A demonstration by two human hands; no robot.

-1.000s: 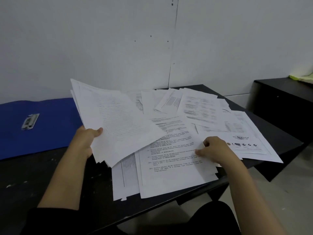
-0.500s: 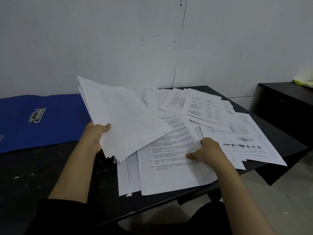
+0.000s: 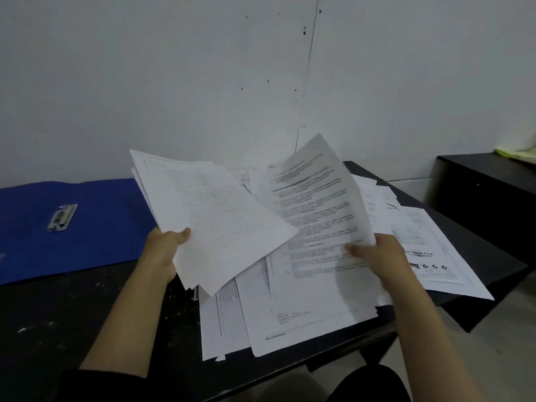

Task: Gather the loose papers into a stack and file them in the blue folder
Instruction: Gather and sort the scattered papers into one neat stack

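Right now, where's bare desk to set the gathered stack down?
Bare black desk lies near the front edge, bordered by the blue folder behind, the left forearm and the loose papers to the right. The open folder's face around its metal clip is also free. Crowded: the desk's whole right half, papers overhanging the edge. Both hands hold sheets.

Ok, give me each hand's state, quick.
Left hand: grips the gathered stack of papers, thumb on top.
Right hand: pinches a lifted sheet, raised off the loose papers on the table.
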